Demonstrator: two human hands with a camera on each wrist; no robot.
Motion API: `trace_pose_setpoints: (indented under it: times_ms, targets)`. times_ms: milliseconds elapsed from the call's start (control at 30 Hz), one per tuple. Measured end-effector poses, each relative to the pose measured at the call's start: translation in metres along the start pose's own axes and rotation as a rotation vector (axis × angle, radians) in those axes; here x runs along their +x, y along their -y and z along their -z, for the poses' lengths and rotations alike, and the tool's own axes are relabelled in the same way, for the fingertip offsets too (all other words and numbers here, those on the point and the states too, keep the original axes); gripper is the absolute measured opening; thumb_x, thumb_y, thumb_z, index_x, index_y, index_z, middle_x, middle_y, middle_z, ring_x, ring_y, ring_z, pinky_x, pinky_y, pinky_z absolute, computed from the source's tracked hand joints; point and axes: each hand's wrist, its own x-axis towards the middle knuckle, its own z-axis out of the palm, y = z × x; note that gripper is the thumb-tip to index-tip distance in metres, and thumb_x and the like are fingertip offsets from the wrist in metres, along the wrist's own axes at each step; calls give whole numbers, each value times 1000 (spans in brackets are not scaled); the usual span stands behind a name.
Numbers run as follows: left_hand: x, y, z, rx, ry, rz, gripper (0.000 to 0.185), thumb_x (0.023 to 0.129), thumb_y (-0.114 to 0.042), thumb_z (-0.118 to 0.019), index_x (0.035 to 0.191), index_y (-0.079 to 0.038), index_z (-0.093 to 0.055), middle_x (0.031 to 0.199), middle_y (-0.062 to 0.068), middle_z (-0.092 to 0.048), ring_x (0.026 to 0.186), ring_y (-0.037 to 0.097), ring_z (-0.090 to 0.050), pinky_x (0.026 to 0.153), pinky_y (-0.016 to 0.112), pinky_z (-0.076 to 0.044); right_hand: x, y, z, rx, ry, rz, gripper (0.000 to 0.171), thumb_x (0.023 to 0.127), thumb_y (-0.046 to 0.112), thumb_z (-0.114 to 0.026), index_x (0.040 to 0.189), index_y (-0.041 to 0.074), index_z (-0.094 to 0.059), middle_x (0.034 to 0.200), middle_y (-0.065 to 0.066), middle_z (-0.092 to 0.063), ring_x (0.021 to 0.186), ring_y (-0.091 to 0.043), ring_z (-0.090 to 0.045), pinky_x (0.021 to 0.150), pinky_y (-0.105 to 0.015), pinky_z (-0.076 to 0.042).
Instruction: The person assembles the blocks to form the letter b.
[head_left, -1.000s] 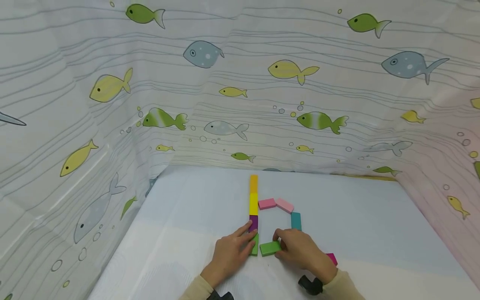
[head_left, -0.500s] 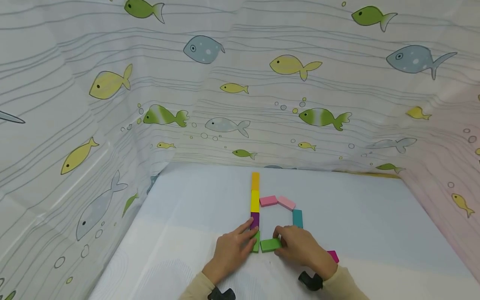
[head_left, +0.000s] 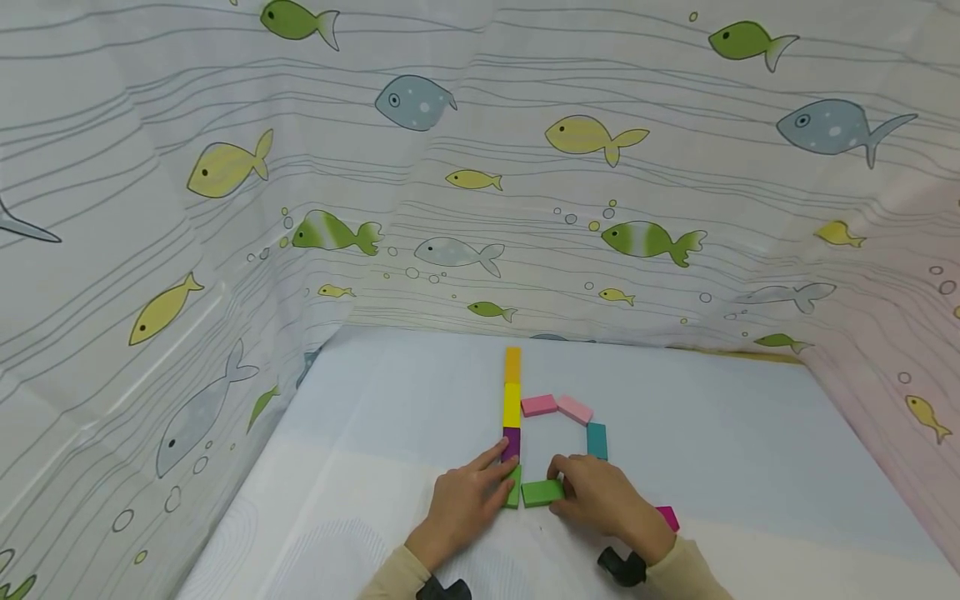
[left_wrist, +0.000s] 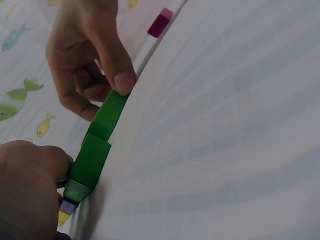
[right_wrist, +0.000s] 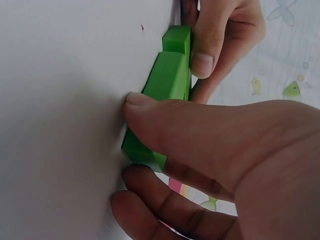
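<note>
A column of blocks lies on the pale blue cloth: orange (head_left: 512, 364), yellow (head_left: 512, 404), purple (head_left: 510, 443), then a green block (head_left: 513, 490). My left hand (head_left: 504, 477) pinches that column green block (right_wrist: 177, 39), with its index finger along the purple one. A second green block (head_left: 542, 492) lies crosswise beside it, one end against the column. My right hand (head_left: 558, 487) grips this crosswise block (right_wrist: 165, 85) between thumb and fingers. Two pink blocks (head_left: 555, 407) and a teal block (head_left: 596, 440) form an arc to the right of the column.
A magenta block (head_left: 667, 517) lies behind my right wrist. The fish-print curtain (head_left: 450, 208) walls the cloth-covered table (head_left: 712, 433) at the back, left and right. Bare cloth spreads to both sides of the blocks.
Both hands keep their grips on the two green blocks. Only the view has shifted slightly.
</note>
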Motion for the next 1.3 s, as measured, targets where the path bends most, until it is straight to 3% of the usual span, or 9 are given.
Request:
trace_pose_setpoints:
  times_ms: [367,967,1033,1200,1300]
  targets:
    - [0,-1,-1,-5,28,31,36,95,-37,-65,130,-28,-67,144,-8,-55,41,3,-23,42,18,-28,-3,0,2,1,15,3,29,79,28,-81,102,20,-66,73,13,-53,67,-3,-47,60,-25,-43]
    - [2,0,-1,4,5,12,36,95,-37,-64,130,-27,-67,144,-7,-55,42,1,-31,45,16,-31,-2,-4,4,11,30,27,32,81,32,-81,106,20,-65,77,13,-55,67,-1,-48,62,-25,-44]
    - [2,0,-1,2,3,9,36,95,-37,-65,130,-27,-67,144,-6,-56,43,1,-36,46,16,-33,-4,-5,6,16,38,27,33,81,33,-80,108,19,-65,77,13,-56,68,-1,-48,64,-26,-45]
    - [0,1,-2,4,-28,-18,35,94,-35,-66,128,-25,-68,142,-4,-57,59,11,-63,51,19,-42,-10,-8,17,39,81,-34,39,82,35,-80,114,18,-66,83,10,-60,73,-4,-51,68,-30,-48]
    - [-2,2,-2,9,-45,-26,34,94,-35,-66,126,-25,-69,141,-4,-58,64,16,-67,50,19,-41,-17,-16,28,50,89,-100,42,82,36,-80,117,17,-66,87,9,-62,77,-8,-53,71,-34,-49]
